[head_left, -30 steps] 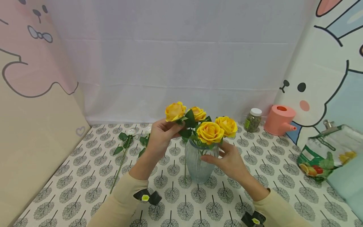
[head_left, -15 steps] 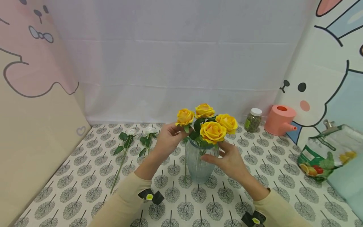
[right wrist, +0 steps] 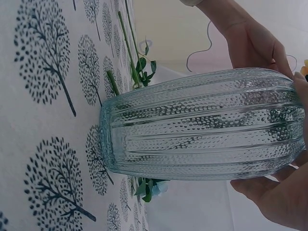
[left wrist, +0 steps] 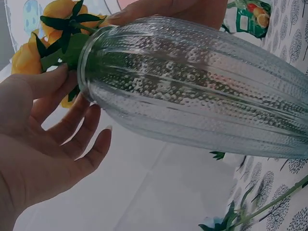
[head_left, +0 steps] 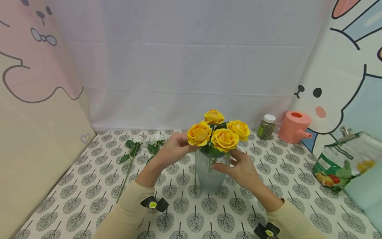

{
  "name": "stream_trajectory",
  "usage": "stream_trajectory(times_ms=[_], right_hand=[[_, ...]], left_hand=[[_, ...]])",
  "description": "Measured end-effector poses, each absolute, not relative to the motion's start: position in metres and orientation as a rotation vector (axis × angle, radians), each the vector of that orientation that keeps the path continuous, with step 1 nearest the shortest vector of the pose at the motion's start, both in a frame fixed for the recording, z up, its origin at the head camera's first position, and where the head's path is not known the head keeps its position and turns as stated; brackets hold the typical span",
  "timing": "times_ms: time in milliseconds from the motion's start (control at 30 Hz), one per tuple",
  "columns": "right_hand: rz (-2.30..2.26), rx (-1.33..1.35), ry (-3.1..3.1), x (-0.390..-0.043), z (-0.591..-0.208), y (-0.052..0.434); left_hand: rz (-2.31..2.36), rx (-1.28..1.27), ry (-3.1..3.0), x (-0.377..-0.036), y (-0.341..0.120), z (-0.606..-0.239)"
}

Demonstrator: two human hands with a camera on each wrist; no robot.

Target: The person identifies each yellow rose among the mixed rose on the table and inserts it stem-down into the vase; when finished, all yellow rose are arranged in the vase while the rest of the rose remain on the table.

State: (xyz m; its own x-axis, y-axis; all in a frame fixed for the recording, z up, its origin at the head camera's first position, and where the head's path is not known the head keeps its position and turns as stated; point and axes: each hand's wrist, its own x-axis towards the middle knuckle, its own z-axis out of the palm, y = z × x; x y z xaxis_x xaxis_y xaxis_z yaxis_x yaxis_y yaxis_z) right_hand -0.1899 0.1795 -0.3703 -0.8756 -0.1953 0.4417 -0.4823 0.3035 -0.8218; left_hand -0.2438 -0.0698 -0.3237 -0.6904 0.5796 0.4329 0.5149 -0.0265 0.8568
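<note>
A ribbed clear glass vase stands upright on the table with several yellow roses in its mouth. My left hand pinches the leftmost yellow rose just under its bloom. In the left wrist view, thumb and forefinger meet at green leaves by the vase rim, while the other fingers are spread. My right hand holds the upper side of the vase, thumb in front and fingers behind. The front yellow rose hangs just above that hand. Through the bumpy glass, the stems show only as blurred green.
Two white roses with long stems lie left of the vase. Another green stem lies close beside its base. At the back right are a lidded jar and a pink watering can. A clipped green-and-white bag stands far right.
My left hand has shifted right and the leftmost yellow rose has come lower and closer to the others over the vase mouth. The right hand and vase have stayed put.
</note>
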Motion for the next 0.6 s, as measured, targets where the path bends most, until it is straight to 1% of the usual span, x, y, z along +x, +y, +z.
stream_trajectory(times_ms=[167,367,500,600], right_hand=[[1.582,0.599,-2.330,-0.1900,-0.3705,0.1790],[1.579,0.574,-2.347,-0.1909,-0.3694,0.1798],[1.574,0.592,-2.354,-0.1910,-0.3702,0.1819],[1.570,0.607,-2.386,-0.1904,-0.3707,0.1845]], left_hand=[[1.693,1.353,2.199,-0.2461,-0.0808,-0.3191],[1.527,1.539,2.381,-0.2468,-0.0817,-0.3179],[1.522,1.547,2.446,-0.2483,-0.0813,-0.3198],[1.538,1.491,2.474,-0.2489,-0.0825,-0.3217]])
